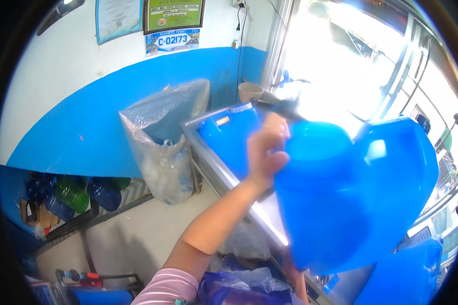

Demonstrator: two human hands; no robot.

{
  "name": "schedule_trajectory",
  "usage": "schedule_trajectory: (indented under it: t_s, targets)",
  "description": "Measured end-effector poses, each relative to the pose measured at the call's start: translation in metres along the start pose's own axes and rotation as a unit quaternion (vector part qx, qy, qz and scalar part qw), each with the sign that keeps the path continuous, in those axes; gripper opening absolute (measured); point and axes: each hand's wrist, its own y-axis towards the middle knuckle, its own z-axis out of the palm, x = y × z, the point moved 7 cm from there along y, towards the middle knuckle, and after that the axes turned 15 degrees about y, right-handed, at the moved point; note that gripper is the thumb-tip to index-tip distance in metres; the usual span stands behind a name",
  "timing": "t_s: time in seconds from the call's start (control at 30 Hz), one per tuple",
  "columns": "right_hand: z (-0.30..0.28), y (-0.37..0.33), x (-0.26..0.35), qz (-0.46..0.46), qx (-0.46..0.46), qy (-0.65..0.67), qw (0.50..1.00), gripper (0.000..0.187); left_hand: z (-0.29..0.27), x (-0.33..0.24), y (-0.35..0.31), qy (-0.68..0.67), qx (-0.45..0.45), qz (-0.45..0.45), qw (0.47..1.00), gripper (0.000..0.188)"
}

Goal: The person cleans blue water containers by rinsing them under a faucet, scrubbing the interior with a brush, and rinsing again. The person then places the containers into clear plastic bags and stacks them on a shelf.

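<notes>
Head view, blue container [320,213] beside left grip [266,152], seemingly touching

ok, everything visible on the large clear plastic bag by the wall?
The large clear plastic bag stands upright on the pale floor before the blue-and-white wall, beside the metal-rimmed counter; contact with either is unclear. It looks thin and creased, mouth gaping upward. Its lower part bulges, whitish; what fills it is indistinct.

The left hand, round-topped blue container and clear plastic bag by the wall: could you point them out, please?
Left hand [264,152]: head view, its middle.
Round-topped blue container [320,213]: head view, side wall.
Clear plastic bag [164,172]: head view, front.
</notes>
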Motion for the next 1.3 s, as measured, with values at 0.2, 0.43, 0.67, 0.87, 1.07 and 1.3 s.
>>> schedule_trajectory:
  t_s: [0.2, 0.43, 0.67, 0.87, 1.07, 1.3]
  targets:
    - [0.002, 0.045, 0.042, -0.171, 0.1, -0.06, 0.978, 0.046, -0.03, 0.11, 0.034, -0.111, 0.057, 0.006, 0.992, 0.054]
    - [0.028, 0.103, 0.036, -0.294, 0.216, -0.075, 0.928, 0.042, -0.033, 0.232, 0.049, -0.156, 0.139, -0.208, 0.956, 0.029]
    - [0.027, 0.138, 0.035, -0.348, 0.294, -0.055, 0.889, 0.039, -0.073, 0.352, 0.001, 0.201, 0.21, -0.205, 0.934, 0.033]
    - [0.019, 0.143, 0.024, -0.379, 0.366, -0.022, 0.849, 0.036, -0.245, 0.517, -0.009, 0.609, 0.444, -0.377, 0.539, 0.076]
    - [0.007, 0.133, 0.009, -0.404, 0.43, -0.006, 0.807, 0.035, -0.239, 0.552, -0.035, 0.585, 0.48, -0.358, 0.548, 0.03]
    - [-0.012, 0.125, -0.003, -0.411, 0.482, 0.018, 0.774, 0.035, -0.158, 0.478, 0.02, 0.512, 0.519, -0.153, 0.667, 0.018]
